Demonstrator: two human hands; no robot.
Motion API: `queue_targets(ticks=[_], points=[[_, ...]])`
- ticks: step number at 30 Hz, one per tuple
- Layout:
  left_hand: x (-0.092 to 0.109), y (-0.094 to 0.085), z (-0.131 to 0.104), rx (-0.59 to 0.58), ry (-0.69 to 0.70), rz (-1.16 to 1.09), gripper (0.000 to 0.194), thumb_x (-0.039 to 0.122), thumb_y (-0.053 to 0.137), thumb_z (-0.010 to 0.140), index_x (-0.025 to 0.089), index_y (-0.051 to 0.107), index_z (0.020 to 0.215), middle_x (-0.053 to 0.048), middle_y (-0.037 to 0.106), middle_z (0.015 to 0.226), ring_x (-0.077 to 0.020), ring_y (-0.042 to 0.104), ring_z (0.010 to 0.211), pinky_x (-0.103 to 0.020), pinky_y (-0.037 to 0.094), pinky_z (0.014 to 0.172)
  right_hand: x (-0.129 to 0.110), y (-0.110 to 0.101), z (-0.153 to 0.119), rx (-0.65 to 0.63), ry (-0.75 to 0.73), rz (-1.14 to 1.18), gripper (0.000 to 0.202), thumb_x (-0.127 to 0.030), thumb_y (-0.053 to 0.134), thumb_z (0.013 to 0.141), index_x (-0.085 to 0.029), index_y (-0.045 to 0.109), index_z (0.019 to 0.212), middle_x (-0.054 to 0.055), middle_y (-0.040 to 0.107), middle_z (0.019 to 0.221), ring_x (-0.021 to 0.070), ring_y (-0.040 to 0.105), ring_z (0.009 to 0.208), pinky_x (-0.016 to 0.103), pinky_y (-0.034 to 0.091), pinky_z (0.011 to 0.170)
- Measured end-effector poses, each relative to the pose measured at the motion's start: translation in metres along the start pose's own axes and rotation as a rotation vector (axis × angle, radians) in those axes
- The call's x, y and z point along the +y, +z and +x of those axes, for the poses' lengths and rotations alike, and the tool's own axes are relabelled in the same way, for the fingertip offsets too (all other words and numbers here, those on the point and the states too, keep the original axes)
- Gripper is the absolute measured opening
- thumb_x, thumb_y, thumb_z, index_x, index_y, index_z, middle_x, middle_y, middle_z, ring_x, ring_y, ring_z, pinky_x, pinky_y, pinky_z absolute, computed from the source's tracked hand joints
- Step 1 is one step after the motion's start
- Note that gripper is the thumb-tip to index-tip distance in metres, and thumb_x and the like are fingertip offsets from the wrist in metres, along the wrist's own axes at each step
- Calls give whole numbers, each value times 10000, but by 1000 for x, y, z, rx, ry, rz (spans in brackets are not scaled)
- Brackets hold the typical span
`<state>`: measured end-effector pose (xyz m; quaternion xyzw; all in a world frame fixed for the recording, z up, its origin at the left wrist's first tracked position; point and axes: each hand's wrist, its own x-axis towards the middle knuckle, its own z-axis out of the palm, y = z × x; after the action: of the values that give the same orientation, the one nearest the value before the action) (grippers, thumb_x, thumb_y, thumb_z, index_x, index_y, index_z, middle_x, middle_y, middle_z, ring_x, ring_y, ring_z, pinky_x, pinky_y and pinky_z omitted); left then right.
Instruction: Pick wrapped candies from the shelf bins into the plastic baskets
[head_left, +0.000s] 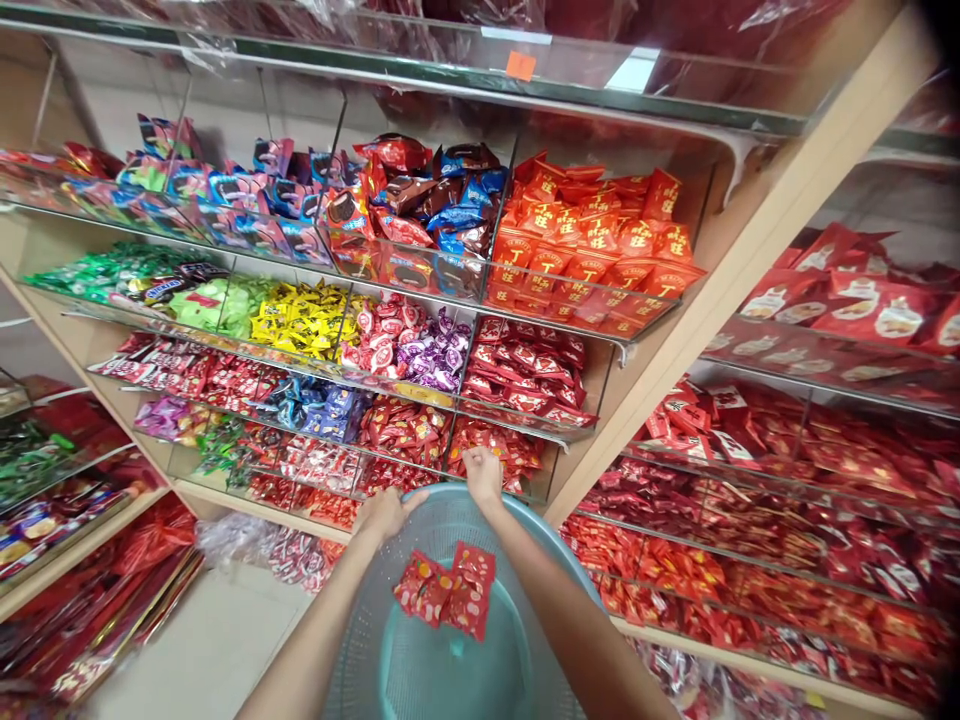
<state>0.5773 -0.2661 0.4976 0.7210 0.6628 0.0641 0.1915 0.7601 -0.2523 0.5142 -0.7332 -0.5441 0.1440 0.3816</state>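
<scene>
A teal plastic basket (pixel 360 640) with perforated sides is below me, with a few red candy packets (pixel 471 590) lying inside. My left hand (pixel 382 514) is closed over the basket's far rim on the left side. Beyond that rim, my right hand (pixel 484 474) reaches to the red wrapped candies (pixel 517 450) in a low shelf compartment. Its fingers are bent and touch the packets; whether one is between them is hidden.
Slanted shelves with clear dividers hold yellow candies (pixel 300 318), purple candies (pixel 435 350) and orange-red bags (pixel 592 250). A wooden post (pixel 675 330) separates them from more red packets (pixel 885 305) on the right. Pale floor (pixel 217 640) shows at lower left.
</scene>
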Motion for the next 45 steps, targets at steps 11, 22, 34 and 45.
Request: queue_targets(ticks=[11, 22, 34, 45], points=[[-2, 1, 2, 2, 9, 8, 772, 752, 166, 679, 155, 637, 810, -208, 651, 938, -330, 603, 894, -395, 438, 747, 8, -49, -59, 92, -389, 233, 229, -339, 315, 871, -193, 490, 858, 46, 542, 862, 150, 499, 819, 260, 376, 761], [2, -4, -1, -3, 23, 20, 776, 739, 142, 693, 162, 644, 828, -199, 662, 899, -342, 602, 892, -406, 438, 730, 44, -15, -71, -462, -338, 297, 213, -347, 327, 868, -196, 456, 790, -36, 464, 645, 103, 436, 586, 201, 359, 555], [-5, 6, 6, 8, 9, -9, 721, 731, 205, 690, 173, 640, 827, -181, 664, 893, -330, 607, 878, -390, 437, 726, 63, 24, -64, -645, -437, 84, 162, -265, 415, 823, -193, 544, 757, -16, 571, 680, 115, 484, 628, 217, 347, 592], [-4, 5, 4, 7, 27, -15, 738, 738, 182, 689, 171, 640, 808, -184, 664, 890, -340, 608, 862, -417, 438, 725, 30, -8, -59, -166, -399, -73, 296, -350, 325, 872, -206, 543, 732, -1, 568, 679, 118, 490, 592, 216, 319, 581]])
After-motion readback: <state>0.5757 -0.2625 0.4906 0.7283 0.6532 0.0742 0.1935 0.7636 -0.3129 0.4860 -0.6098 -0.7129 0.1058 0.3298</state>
